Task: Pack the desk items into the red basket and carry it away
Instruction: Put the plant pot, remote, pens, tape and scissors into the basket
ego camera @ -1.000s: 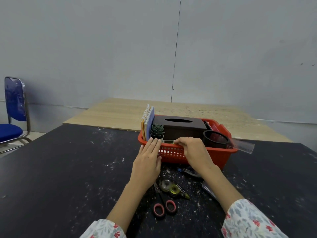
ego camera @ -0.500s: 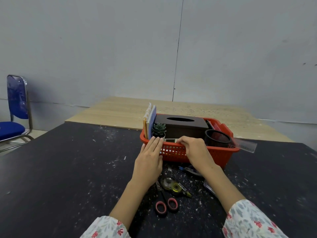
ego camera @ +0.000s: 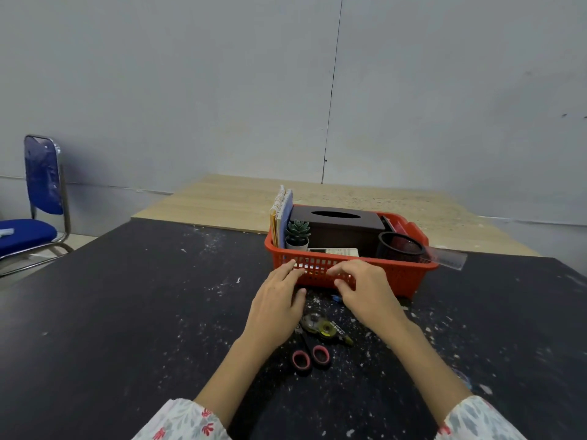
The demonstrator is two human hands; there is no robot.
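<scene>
Both hands (ego camera: 320, 293) lower, off basket rim (ego camera: 397, 266)

The basket (ego camera: 381, 276) stands on the table (ego camera: 127, 312), near its far edge. In the basket, the notebooks (ego camera: 281, 217) stand upright at the left end, the small plant (ego camera: 298, 234) just right of them, the tissue box (ego camera: 336, 228) behind the plant, and the mesh cup (ego camera: 401, 247) at the right. A ruler (ego camera: 444, 258) sticks out over the right rim. Before the basket lie the correction tape (ego camera: 322, 327) and the scissors (ego camera: 309, 355). The 2 hands, left (ego camera: 276, 308) and right (ego camera: 365, 289), are at the near wall of the basket. A chair (ego camera: 35, 214) stands far left, beside the table.
</scene>
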